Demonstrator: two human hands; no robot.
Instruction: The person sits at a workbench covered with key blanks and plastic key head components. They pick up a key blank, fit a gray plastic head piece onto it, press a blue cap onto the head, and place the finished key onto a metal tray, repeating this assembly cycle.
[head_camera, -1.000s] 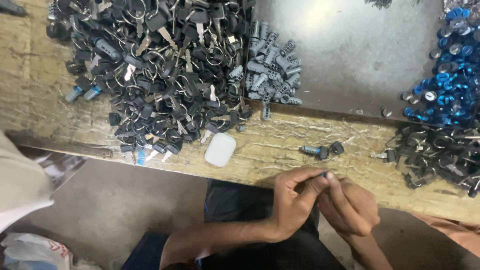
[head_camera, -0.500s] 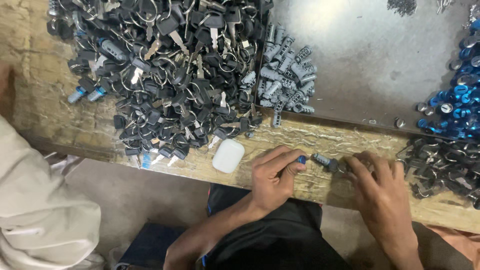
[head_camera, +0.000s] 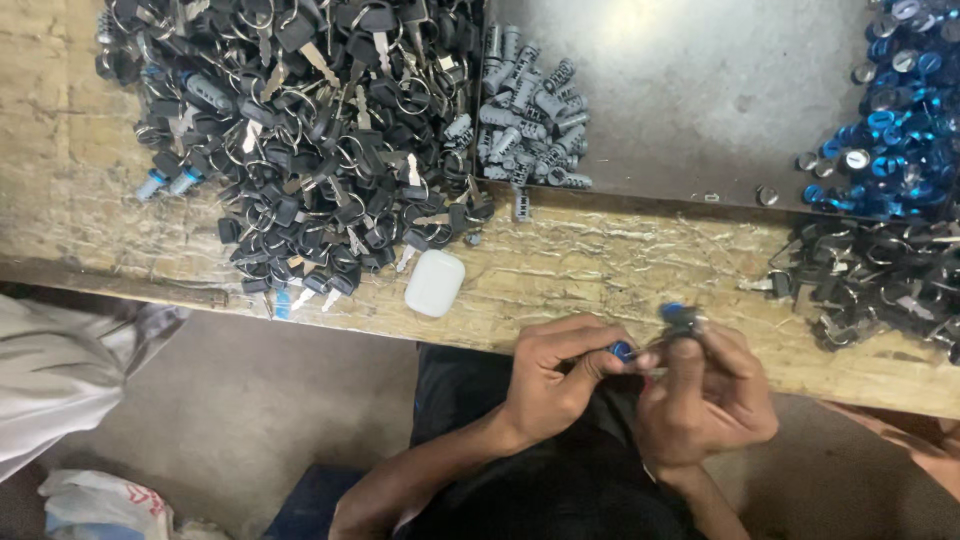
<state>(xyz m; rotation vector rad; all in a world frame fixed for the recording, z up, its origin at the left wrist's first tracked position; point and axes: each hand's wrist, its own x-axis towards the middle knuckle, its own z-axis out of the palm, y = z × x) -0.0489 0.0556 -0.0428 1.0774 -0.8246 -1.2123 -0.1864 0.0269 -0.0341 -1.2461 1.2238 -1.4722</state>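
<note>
My left hand (head_camera: 555, 378) pinches a small lock cylinder with a blue cap (head_camera: 622, 351) just off the front edge of the wooden workbench (head_camera: 600, 270). My right hand (head_camera: 705, 390) meets it fingertip to fingertip and holds a dark key part with a blue tip (head_camera: 678, 318). Both hands hover over my lap. A large heap of black-headed keys on rings (head_camera: 300, 130) covers the bench's left half. Beside it lies a small pile of grey lock cylinders (head_camera: 530, 110).
A white rounded case (head_camera: 435, 283) lies near the bench's front edge. A dark metal sheet (head_camera: 690, 90) covers the back. Blue caps (head_camera: 895, 120) are heaped at the far right, above more black keys (head_camera: 880, 285). Another person's pale sleeve (head_camera: 60, 370) shows at left.
Both hands have drawn back from the bench top towards my lap, bringing the small parts they picked up together between the fingertips.
</note>
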